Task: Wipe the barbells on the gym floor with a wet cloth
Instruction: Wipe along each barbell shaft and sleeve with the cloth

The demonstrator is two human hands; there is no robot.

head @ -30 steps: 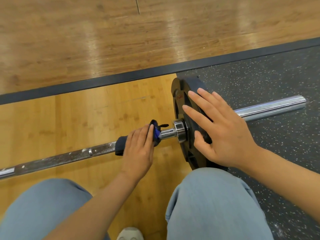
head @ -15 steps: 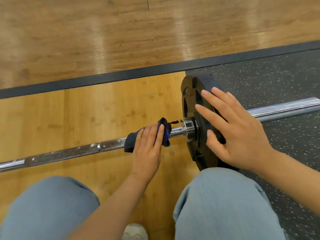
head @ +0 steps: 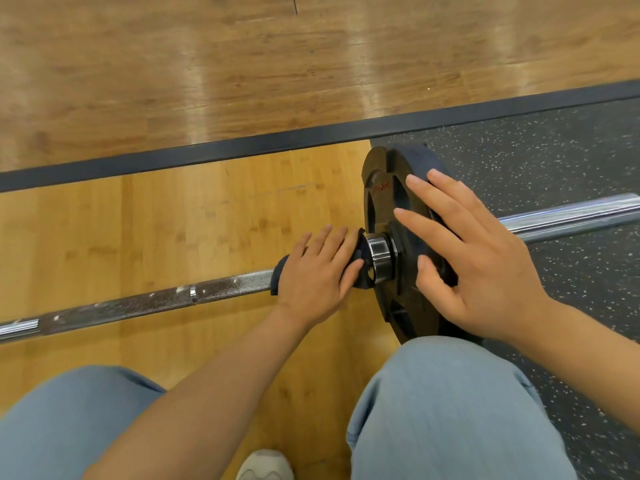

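Across the gym floor (head: 214, 216) the barbell (head: 138, 303) lies with its long axis running from 8 o'clock to 2 o'clock, its knurled shaft to the left and its chrome sleeve (head: 571, 213) passing out at the right edge. At the shaft's inner end, hard against the steel collar (head: 379, 254), the left hand (head: 318, 271) lies over the dark blue cloth (head: 280, 277), fingers curved round it and the bar beneath. Uncleaned shaft stretches away toward 8 o'clock from this hand, so the next stroke likely runs that way. Just past the collar at 3 o'clock, the right hand (head: 481, 261) rests spread and flat on the black weight plate (head: 381, 188), gripping nothing, apparently steadying it. That hand is the nearer one to the sleeve.
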